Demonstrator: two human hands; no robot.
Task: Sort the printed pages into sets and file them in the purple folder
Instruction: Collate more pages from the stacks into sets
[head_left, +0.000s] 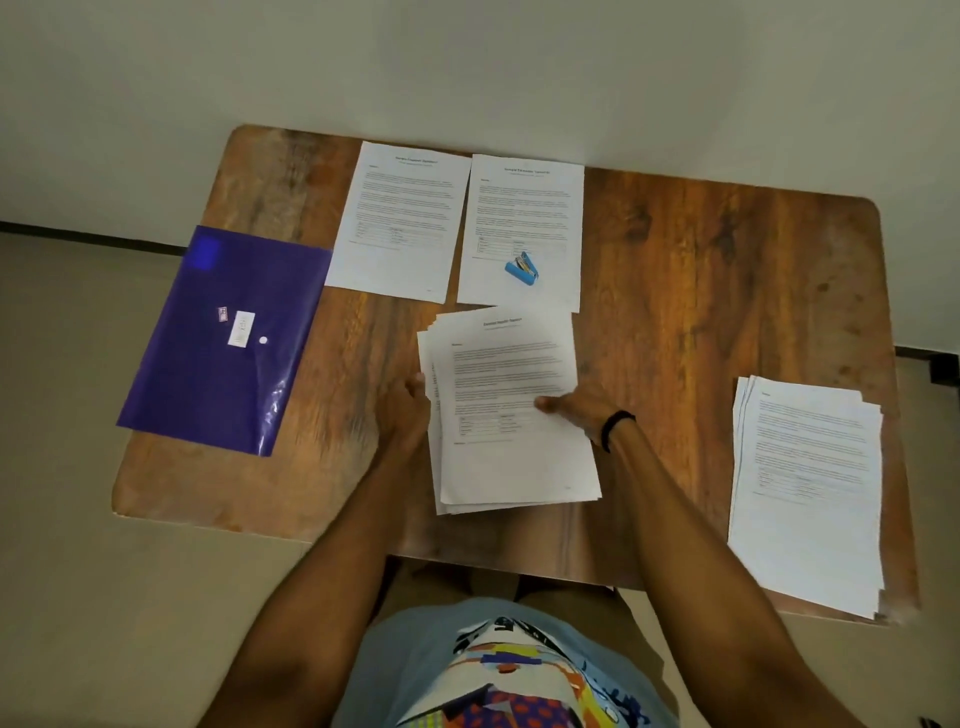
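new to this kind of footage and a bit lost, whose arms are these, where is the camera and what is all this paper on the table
There is no machine here. The arms belong to a person, and the one picture comes from a camera worn on their head, looking down at a wooden table. A purple folder lies at the left, partly over the table's edge. At the far side lie two single sheets side by side: the left page and the right page, which has a blue stapler on it. A side stack sits at the right edge. The left hand and right hand hold the middle stack by its sides, with the right thumb on top.
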